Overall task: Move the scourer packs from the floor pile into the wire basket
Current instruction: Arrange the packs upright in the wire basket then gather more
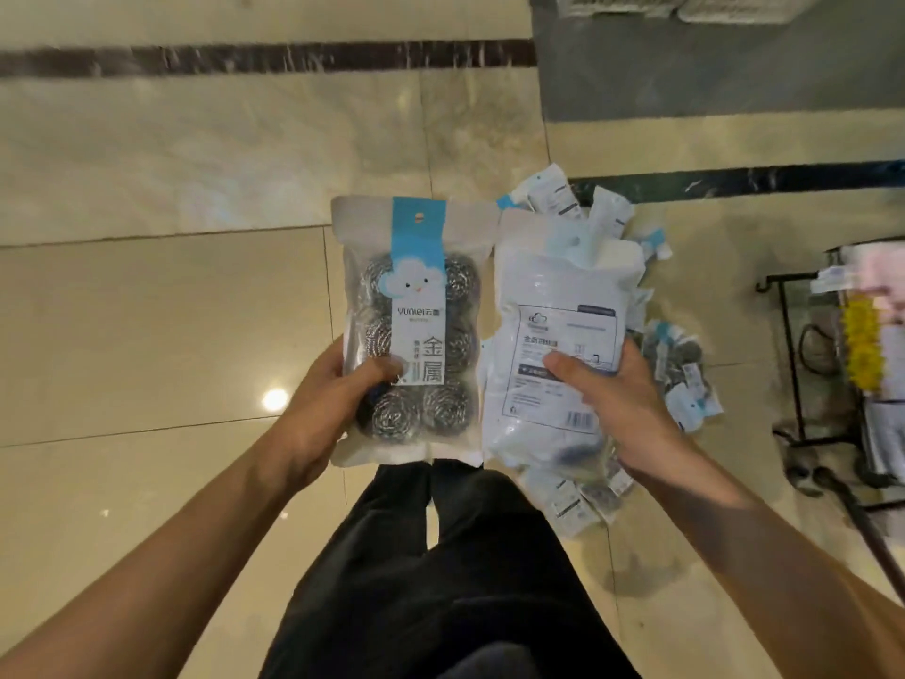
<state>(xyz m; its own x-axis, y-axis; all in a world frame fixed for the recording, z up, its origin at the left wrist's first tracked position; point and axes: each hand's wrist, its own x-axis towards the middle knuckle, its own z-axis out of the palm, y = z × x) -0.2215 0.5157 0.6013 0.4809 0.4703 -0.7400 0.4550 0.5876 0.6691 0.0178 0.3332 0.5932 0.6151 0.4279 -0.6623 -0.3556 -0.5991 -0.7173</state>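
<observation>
**Two scourer packs held above the floor pile**

The left hand (321, 414) had its grip closed around the lower left edge of a front-facing pack (411, 330), thumb pressed across the clear window over the steel scourers. Just right of that grip, the right hand (617, 399) grasped a second pack (553, 345), printed back side up, thumb lying over the label. The two packs sat side by side, edges nearly touching. Beyond and below the right grip, the floor pile (680, 379) of packs lay spread on the tiled floor (196, 296). Farther right of it stood the wire basket (803, 365), blurred, on a black frame.
</observation>
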